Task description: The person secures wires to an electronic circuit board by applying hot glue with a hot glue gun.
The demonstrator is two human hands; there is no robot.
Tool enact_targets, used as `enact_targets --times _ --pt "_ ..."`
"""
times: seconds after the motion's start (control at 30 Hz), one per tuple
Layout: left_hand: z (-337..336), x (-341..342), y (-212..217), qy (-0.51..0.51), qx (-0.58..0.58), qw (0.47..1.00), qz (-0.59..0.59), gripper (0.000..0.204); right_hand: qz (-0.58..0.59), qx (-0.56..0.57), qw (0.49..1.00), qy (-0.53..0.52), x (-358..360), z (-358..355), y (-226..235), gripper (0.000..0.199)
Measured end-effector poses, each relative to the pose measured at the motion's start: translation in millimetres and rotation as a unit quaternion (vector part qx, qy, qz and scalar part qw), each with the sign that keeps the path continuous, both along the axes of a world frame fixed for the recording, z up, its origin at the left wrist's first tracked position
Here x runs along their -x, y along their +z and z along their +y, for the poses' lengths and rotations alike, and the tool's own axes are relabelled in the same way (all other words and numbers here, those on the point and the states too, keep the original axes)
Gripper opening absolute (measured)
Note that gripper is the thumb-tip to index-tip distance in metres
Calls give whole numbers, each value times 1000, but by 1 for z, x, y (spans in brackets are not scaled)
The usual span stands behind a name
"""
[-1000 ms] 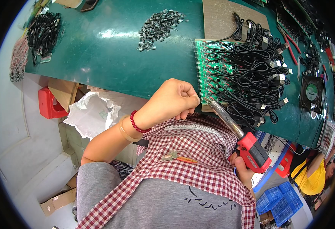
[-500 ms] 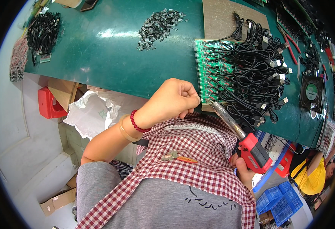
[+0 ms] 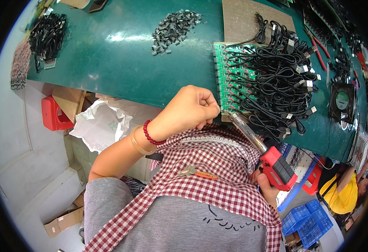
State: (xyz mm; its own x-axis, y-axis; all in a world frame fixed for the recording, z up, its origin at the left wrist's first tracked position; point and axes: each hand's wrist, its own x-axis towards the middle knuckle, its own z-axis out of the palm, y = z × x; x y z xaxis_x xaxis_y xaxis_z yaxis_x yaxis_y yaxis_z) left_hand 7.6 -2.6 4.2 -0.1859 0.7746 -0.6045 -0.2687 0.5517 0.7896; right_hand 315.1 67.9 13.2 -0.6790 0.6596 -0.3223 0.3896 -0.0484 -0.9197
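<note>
My right hand is wrapped round the red and black handle of a soldering iron. Its metal barrel slants up to the left, and its tip is at the near left corner of a green circuit board panel. Just left of that corner, my left hand is closed in a pinch; whatever its fingertips hold is too small or hidden to make out. Rows of pins line the panel's left edge. Many coiled black USB cables run from the panel toward the right.
On the green table lies a pile of small black pin connectors. A brown board is under the panel. Bundled black cables sit at far left, red-handled pliers and a black fan at right. A person in yellow is beyond.
The soldering iron and my right hand have shifted slightly left, with the tip closer to the panel's corner. My left hand stays nearly still.
</note>
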Motion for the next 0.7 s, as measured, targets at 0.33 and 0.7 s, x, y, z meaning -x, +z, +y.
enact_targets --times 0.33,0.7 --pt "-3 1 1 6 7 1000 2 11 8 5 1000 9 -1 0 0 9" --pt "-9 8 8 9 9 1000 26 15 43 57 996 -51 -3 -8 -2 42"
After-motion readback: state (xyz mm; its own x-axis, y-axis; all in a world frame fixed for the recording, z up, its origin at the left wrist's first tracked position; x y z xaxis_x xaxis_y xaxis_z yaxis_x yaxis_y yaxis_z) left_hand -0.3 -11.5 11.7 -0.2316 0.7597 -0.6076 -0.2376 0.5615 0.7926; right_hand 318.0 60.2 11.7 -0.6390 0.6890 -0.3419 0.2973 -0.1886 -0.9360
